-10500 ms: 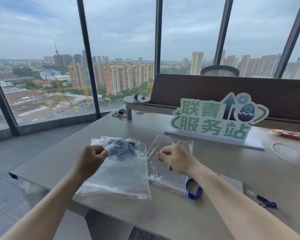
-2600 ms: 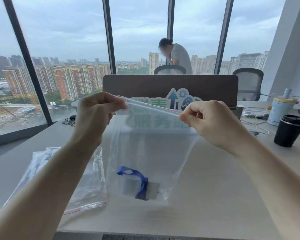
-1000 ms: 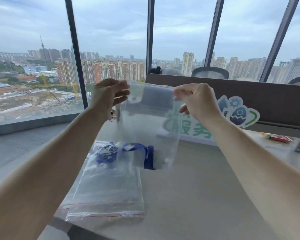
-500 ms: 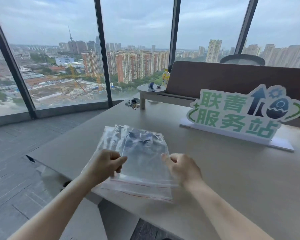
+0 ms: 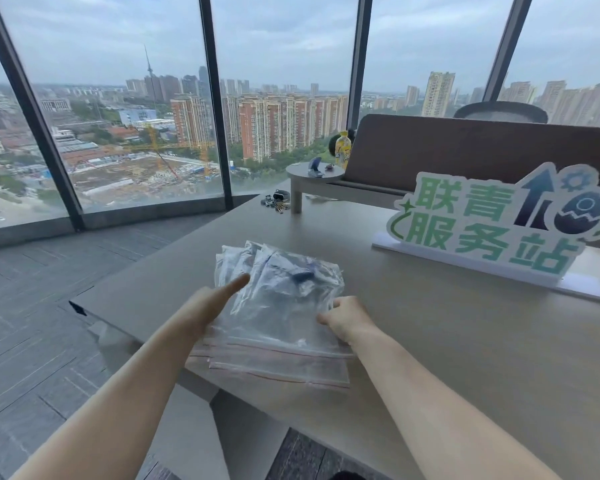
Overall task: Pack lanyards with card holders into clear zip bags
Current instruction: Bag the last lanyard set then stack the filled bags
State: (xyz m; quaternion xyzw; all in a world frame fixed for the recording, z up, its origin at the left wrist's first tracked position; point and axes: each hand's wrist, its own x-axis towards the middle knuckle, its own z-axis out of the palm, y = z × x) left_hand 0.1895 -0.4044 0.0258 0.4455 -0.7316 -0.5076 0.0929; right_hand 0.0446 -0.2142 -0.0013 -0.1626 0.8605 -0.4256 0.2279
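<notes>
The left hand (image 5: 219, 296) lies flat, fingers straight, its grip released, pressing the left side of the stack of clear zip bags (image 5: 278, 306) on the tabletop (image 5: 465, 341). Inside the top bag a blue lanyard (image 5: 303, 275) shows dimly. The right hand (image 5: 347, 318) has its fingers curled at the stack's right edge; whether they pinch the plastic I cannot tell. The slick bags could slide apart or off the near edge if pushed unevenly.
</notes>
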